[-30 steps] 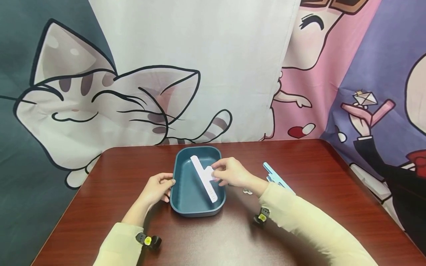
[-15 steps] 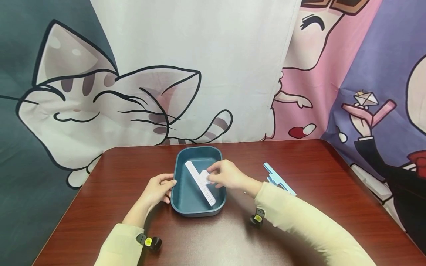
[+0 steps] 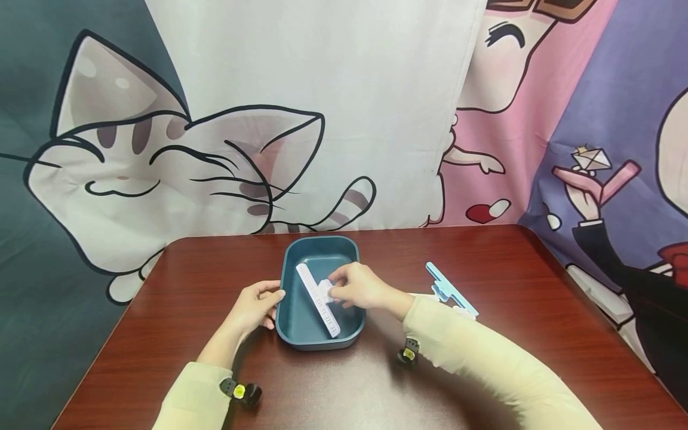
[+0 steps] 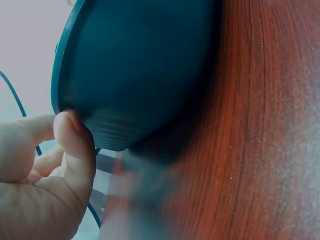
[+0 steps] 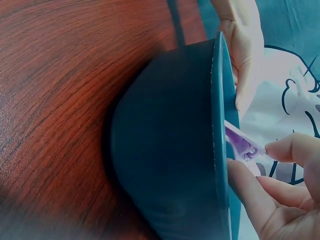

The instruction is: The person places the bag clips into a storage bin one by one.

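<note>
A dark teal container [image 3: 292, 322] stands on the table, and my left hand [image 3: 254, 306] holds its left side by the rim. In the left wrist view my thumb and fingers meet that rim. My right hand [image 3: 357, 288] reaches over the right rim and pinches the short handle of a pale purple bag sealing clip [image 3: 317, 301]. The clip's long bar slants inside the container; whether it touches the bottom I cannot tell. In the right wrist view the clip [image 5: 242, 145] shows between thumb and fingers, partly hidden by the container's wall.
A light blue sealing clip [image 3: 450, 289] lies on the brown table [image 3: 505, 263] to the right. White pieces beside it are partly covered by my right sleeve [image 3: 484, 352]. A printed cloth [image 3: 398, 119] hangs behind the table's far edge.
My right hand has moved left and slightly toward me, bringing the purple clip lower over the container. My left hand and the container stay in place.
</note>
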### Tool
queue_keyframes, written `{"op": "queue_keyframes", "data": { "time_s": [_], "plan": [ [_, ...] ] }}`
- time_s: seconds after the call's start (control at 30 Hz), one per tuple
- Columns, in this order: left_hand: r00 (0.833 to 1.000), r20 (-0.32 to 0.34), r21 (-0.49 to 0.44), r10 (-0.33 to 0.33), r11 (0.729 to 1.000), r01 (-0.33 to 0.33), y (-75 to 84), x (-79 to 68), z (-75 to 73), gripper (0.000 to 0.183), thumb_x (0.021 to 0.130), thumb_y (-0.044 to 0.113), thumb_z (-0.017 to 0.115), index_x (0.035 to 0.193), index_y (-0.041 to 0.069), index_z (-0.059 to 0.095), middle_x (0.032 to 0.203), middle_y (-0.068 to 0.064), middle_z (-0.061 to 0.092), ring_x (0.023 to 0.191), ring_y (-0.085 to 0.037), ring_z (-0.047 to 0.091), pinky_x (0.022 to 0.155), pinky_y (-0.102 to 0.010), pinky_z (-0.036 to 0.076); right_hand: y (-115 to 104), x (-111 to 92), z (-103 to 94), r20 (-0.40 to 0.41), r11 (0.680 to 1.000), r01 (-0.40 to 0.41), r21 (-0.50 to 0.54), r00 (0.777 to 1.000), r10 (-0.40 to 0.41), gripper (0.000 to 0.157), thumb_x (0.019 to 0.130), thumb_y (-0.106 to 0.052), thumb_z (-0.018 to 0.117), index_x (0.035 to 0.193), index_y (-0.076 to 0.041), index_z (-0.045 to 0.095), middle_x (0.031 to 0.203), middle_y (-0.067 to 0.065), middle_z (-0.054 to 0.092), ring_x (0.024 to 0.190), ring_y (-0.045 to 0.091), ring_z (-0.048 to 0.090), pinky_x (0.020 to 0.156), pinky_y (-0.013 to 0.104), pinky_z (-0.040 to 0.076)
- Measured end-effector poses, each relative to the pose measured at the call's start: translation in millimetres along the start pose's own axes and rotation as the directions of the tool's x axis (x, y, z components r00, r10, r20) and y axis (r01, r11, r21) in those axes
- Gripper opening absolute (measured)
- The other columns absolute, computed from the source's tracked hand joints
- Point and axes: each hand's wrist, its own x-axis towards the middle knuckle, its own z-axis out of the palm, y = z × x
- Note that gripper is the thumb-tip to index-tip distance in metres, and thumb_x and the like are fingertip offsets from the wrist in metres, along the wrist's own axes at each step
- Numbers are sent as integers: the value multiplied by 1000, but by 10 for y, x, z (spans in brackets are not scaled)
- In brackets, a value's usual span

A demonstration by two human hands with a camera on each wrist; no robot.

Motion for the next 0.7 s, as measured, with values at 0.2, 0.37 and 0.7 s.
{"op": "queue_keyframes", "data": {
  "time_s": [0.2,0.37,0.7],
  "plan": [
    [1000,9,-3,13,1000,-13,11,-7,-9,46,92,11,58,133,-5,45,70,-3,59,50,-9,53,42,-22,48,11,24,58,14,999,-6,-44,1000,6,29,81,-5,61,109,2,62,73,5,64,59,19,66,54,30,58],
    [1000,1,7,2,1000,-2,-1,0,-2,44,92,10,57,133,-4,46,69,-4,58,50,-10,53,42,-22,48,2,24,91,41,998,-6,-63,999,8,27,81,-4,62,108,1,61,73,6,61,56,15,63,54,26,57],
    [1000,-11,15,0,1000,0,-4,7,3,43,92,10,58,132,-3,47,70,-6,58,50,-11,52,42,-22,48,-13,24,155,37,997,-5,-75,999,7,24,80,-4,62,104,-2,56,73,3,59,53,12,62,51,25,55]
  ]
}}
